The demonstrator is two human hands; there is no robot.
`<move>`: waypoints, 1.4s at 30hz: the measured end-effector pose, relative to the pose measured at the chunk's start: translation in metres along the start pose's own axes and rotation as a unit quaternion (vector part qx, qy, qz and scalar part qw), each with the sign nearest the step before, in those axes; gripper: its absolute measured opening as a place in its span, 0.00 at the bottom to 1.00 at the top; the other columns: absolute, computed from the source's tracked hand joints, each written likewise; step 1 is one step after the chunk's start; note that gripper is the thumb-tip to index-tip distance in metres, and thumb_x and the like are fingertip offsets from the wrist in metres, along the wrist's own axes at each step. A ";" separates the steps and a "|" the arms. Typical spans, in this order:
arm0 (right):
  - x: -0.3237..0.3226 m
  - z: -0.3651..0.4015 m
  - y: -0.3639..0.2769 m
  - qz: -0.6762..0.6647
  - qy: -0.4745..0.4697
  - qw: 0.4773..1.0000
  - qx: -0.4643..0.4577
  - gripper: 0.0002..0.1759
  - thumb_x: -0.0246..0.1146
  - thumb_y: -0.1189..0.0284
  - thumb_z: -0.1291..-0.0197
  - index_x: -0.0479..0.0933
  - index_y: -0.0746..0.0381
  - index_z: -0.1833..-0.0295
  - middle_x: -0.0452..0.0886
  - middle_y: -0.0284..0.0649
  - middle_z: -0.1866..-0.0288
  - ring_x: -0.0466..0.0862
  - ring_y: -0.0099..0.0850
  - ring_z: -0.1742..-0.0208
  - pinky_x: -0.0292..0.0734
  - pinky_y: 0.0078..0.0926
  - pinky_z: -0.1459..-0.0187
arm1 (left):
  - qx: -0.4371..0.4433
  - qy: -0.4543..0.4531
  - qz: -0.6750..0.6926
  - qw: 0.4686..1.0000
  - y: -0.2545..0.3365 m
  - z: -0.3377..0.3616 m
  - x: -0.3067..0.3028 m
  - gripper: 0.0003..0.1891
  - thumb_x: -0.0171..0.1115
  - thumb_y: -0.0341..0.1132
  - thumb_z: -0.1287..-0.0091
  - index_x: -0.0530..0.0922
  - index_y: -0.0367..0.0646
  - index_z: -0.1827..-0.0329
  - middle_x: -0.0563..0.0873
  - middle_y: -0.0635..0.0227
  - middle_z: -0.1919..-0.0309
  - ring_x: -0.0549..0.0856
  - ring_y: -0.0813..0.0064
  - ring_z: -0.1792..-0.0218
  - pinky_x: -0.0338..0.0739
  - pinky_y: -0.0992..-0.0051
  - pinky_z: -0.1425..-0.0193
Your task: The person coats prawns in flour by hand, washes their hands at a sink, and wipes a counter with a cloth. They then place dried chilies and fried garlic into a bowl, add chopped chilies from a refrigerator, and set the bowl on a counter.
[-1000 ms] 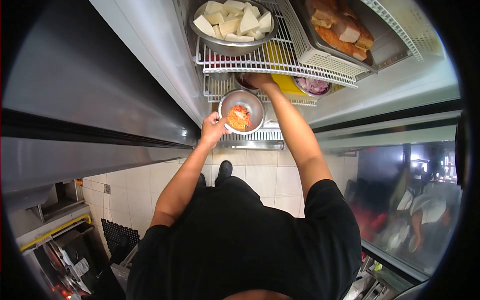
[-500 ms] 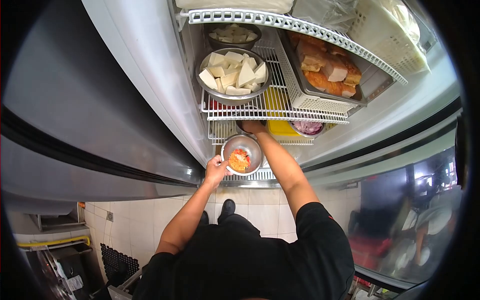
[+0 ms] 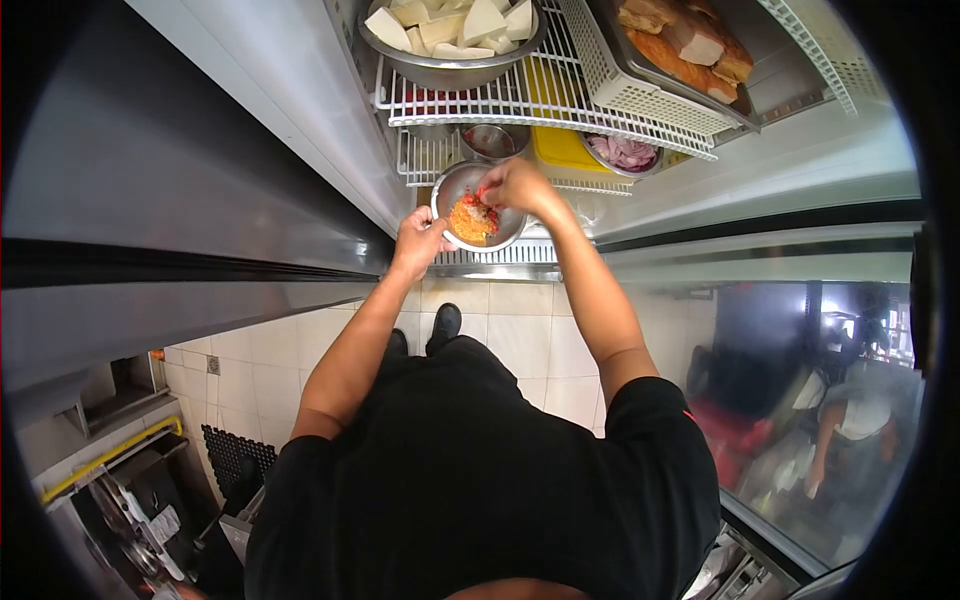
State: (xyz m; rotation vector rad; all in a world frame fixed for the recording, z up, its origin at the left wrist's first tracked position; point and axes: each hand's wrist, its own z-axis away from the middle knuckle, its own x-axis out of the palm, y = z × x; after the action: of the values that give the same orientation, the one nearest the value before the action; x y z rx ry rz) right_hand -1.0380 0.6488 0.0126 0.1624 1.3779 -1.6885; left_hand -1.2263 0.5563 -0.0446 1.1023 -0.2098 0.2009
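Note:
My left hand (image 3: 420, 240) grips the rim of a metal bowl (image 3: 450, 184), thumb on the inside edge. In the bowl lies an orange-yellow minced ingredient (image 3: 470, 222) with small red pieces and some pale bits. Over the bowl's right side, my right hand (image 3: 522, 188) has its fingertips pinched together and pointing down, with red chopped pieces (image 3: 485, 192) at them. Just behind, on the lower fridge shelf, a smaller metal bowl (image 3: 490, 142) has red bits on its inside.
On the upper wire shelf (image 3: 550, 115) stand a metal bowl (image 3: 450, 72) of white blocks and a white basket (image 3: 640, 100) with a tray of browned meat slabs (image 3: 690, 50). Below are a yellow container (image 3: 565, 148) and sliced red onion (image 3: 625, 152). Fridge doors flank me.
My right hand has come out from the lower shelf to above the held bowl, bringing red pieces. The view has tilted down, so the shelves sit higher.

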 end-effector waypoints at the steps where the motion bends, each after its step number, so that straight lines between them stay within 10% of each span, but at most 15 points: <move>1: 0.006 0.010 -0.007 0.095 0.031 0.995 -0.024 0.15 0.70 0.74 0.59 0.82 0.63 0.61 0.83 0.46 0.72 0.83 0.30 0.69 0.77 0.26 0.63 | 0.003 -0.004 0.001 1.000 0.000 -0.001 0.002 0.04 0.54 0.29 0.36 0.72 0.39 0.67 0.79 0.69 0.75 0.79 0.83 0.79 0.79 0.82 0.74; 10: -0.031 0.002 0.008 -0.066 0.102 0.993 0.012 0.12 0.69 0.73 0.56 0.83 0.62 0.62 0.84 0.42 0.71 0.82 0.28 0.70 0.76 0.26 0.62 | -0.003 -0.015 0.000 1.000 -0.002 -0.002 0.006 0.04 0.55 0.29 0.36 0.72 0.38 0.66 0.79 0.69 0.75 0.78 0.84 0.81 0.79 0.84 0.75; 13: -0.042 -0.025 0.009 0.048 0.298 0.948 -0.098 0.10 0.66 0.70 0.52 0.81 0.62 0.62 0.83 0.39 0.70 0.82 0.31 0.68 0.76 0.27 0.62 | 0.002 -0.020 -0.011 1.000 0.001 0.000 0.008 0.04 0.55 0.29 0.37 0.73 0.38 0.66 0.79 0.69 0.75 0.77 0.84 0.81 0.78 0.84 0.76; 21: -0.019 -0.087 0.035 0.232 0.305 0.924 -0.003 0.23 0.57 0.66 0.45 0.71 0.61 0.43 0.72 0.50 0.41 0.70 0.46 0.39 0.63 0.42 0.38 | -0.008 -0.032 -0.012 0.999 0.005 -0.001 0.008 0.03 0.55 0.28 0.38 0.73 0.37 0.66 0.79 0.67 0.73 0.80 0.81 0.78 0.81 0.81 0.74; 24: -0.026 -0.069 0.023 0.230 0.392 0.890 -0.044 0.20 0.58 0.68 0.47 0.75 0.62 0.48 0.79 0.47 0.50 0.78 0.41 0.48 0.70 0.38 0.45 | -0.009 -0.035 -0.020 0.999 0.005 0.000 0.007 0.04 0.55 0.29 0.37 0.74 0.37 0.65 0.80 0.68 0.73 0.79 0.82 0.79 0.80 0.82 0.74; 27: -0.027 0.016 -0.011 -0.130 0.313 0.938 -0.078 0.06 0.62 0.75 0.55 0.80 0.64 0.69 0.82 0.43 0.74 0.83 0.33 0.72 0.76 0.30 0.69 | 0.007 -0.047 -0.048 0.998 -0.001 -0.003 0.002 0.08 0.58 0.31 0.38 0.75 0.36 0.60 0.81 0.66 0.70 0.81 0.81 0.74 0.79 0.81 0.73; 33: 0.055 0.088 0.011 -0.062 0.291 0.950 0.090 0.10 0.64 0.71 0.54 0.82 0.61 0.64 0.81 0.49 0.66 0.82 0.42 0.64 0.76 0.38 0.58 | -0.005 -0.124 -0.106 0.987 -0.016 -0.008 0.010 0.10 0.57 0.32 0.35 0.75 0.37 0.54 0.82 0.68 0.66 0.81 0.82 0.73 0.76 0.84 0.77; 37: 0.072 0.169 0.025 -0.118 0.466 0.877 -0.005 0.09 0.61 0.76 0.51 0.81 0.60 0.61 0.74 0.46 0.48 0.77 0.43 0.49 0.72 0.34 0.49 | -0.026 -0.242 -0.154 0.958 -0.035 0.003 0.040 0.06 0.55 0.29 0.36 0.75 0.39 0.59 0.80 0.70 0.70 0.78 0.85 0.76 0.74 0.85 0.78; 40: 0.058 0.282 -0.012 -0.242 0.594 0.765 0.060 0.07 0.62 0.73 0.45 0.80 0.63 0.62 0.77 0.45 0.54 0.80 0.34 0.55 0.75 0.30 0.56 | -0.094 -0.316 -0.187 0.925 -0.063 0.006 0.061 0.02 0.54 0.27 0.38 0.72 0.43 0.69 0.77 0.72 0.78 0.74 0.85 0.81 0.72 0.85 0.81; 42: 0.072 0.344 -0.022 -0.199 0.772 0.603 0.018 0.06 0.59 0.74 0.40 0.79 0.65 0.65 0.78 0.40 0.66 0.79 0.25 0.72 0.76 0.22 0.69 | -0.136 -0.370 -0.226 0.891 -0.077 0.015 0.075 0.06 0.54 0.27 0.39 0.68 0.46 0.73 0.75 0.73 0.81 0.72 0.84 0.84 0.69 0.84 0.82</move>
State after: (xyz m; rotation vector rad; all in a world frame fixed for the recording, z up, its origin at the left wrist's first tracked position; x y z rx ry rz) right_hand -0.9488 0.3227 0.1097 1.8229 2.7100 -1.8146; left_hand -1.1351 0.5136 -0.0840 0.8732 -0.6322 -0.6678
